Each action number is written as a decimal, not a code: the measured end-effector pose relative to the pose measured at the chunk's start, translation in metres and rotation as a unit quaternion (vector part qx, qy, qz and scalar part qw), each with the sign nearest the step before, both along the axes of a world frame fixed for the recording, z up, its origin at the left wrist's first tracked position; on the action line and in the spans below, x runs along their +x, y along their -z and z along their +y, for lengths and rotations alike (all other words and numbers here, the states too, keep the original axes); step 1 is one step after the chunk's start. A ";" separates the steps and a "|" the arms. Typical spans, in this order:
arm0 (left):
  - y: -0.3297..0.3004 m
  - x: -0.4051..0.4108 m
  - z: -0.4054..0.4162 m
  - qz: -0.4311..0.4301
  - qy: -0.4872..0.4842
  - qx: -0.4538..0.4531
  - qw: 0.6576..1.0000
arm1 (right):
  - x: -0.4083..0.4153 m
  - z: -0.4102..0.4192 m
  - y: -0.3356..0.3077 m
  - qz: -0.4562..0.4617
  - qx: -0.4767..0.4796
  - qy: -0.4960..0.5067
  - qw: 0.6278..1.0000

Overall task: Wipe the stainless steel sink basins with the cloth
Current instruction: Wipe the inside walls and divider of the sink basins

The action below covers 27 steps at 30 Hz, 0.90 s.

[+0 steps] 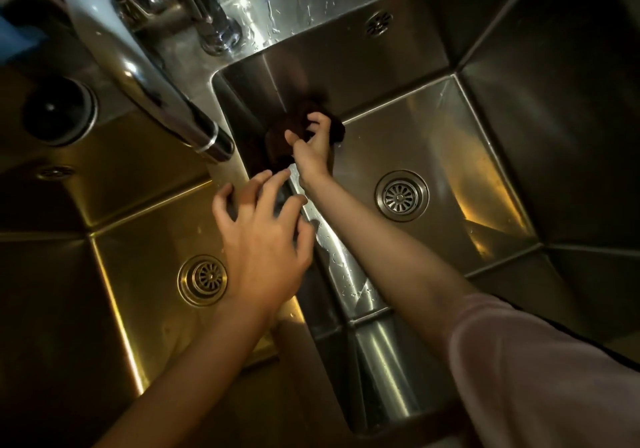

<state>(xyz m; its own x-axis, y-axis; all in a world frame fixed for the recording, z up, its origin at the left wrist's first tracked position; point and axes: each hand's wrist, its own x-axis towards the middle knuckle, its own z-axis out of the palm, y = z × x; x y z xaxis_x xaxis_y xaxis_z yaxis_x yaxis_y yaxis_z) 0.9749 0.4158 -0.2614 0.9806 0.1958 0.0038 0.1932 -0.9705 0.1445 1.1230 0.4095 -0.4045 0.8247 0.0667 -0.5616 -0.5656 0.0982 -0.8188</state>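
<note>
Head view, close, looking down into sink (502,49)

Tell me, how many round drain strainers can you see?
2: one round metal drain strainer in the left basin's floor, another in the right basin's floor. None seems hidden.

- Overall: you are looking at a dim scene; corners fall to near black.
- Colour cast: warm yellow light on the left basin (114,274); cooler grey on the right basin (485,142).
- Glare: bright streaks on the faucet spout (145,77), on the wet back ledge (277,7), and along the divider (343,264) between basins.
- Shadow: the dark cloth (298,125) nearly merges with the shaded corner.
- Blur: fingertips of your left hand (263,239) are smeared.
- Distortion: wide-angle bending at the edges.
</note>
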 end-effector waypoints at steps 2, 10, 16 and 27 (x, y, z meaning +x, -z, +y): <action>0.000 0.001 0.001 0.000 -0.003 0.000 1.000 | 0.001 -0.001 -0.020 -0.030 0.026 0.001 0.999; -0.002 -0.001 -0.002 -0.016 -0.006 0.000 1.000 | 0.004 -0.008 -0.109 -0.057 0.059 -0.004 0.997; -0.003 -0.002 -0.003 -0.015 -0.005 0.005 1.000 | 0.000 -0.004 -0.143 -0.056 0.063 0.038 0.996; -0.003 -0.002 -0.003 -0.007 0.001 -0.010 1.000 | 0.018 0.017 -0.074 0.085 0.026 0.126 0.988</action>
<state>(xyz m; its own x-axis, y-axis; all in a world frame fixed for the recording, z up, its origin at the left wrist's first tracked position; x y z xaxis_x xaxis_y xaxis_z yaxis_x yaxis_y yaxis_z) 0.9727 0.4125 -0.2582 0.9810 0.1933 0.0141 0.1883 -0.9678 0.1668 1.1412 0.4264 -0.3307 0.7127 -0.0963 -0.6949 -0.6466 0.2941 -0.7039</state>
